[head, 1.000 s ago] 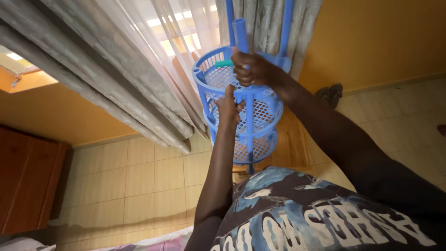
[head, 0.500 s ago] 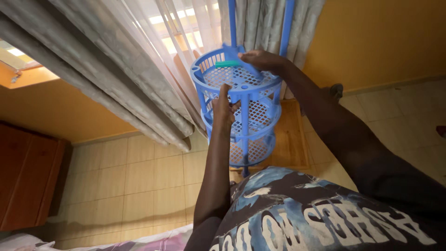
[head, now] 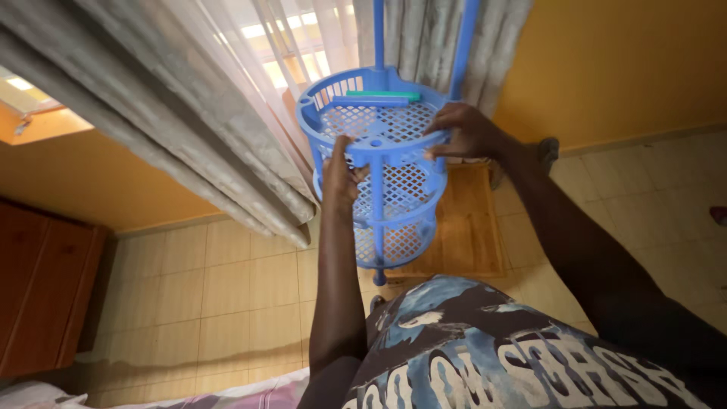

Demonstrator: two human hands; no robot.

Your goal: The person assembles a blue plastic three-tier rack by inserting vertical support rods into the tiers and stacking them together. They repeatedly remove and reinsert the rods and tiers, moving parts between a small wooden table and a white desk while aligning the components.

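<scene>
Left hand (head: 338, 173) grips the front post of a blue three-tier plastic rack (head: 379, 163) (standing by grey curtains (head: 189, 113)). Just right, the right hand (head: 463, 132) clasps the top tier's rim; blue and green rods (head: 376, 98) lie beyond its fingers.

Blue tiered rack (head: 379, 163): its two upright poles run off the top edge, tops unseen. Left hand (head: 338, 176) covers part of the rack's near rim; fingertips hidden behind the post, grip unclear. Right hand (head: 466, 132) hides the far-right rim; fingers curl out of sight (can't tell how tight). Green stick (head: 382, 95) in the top tray too small to identify. Wooden board (head: 469, 227) on the floor partly behind the rack. Dark object (head: 547, 151) by the wall half hidden by the right arm. Cabinet (head: 42, 295) cut off at the left edge.
</scene>
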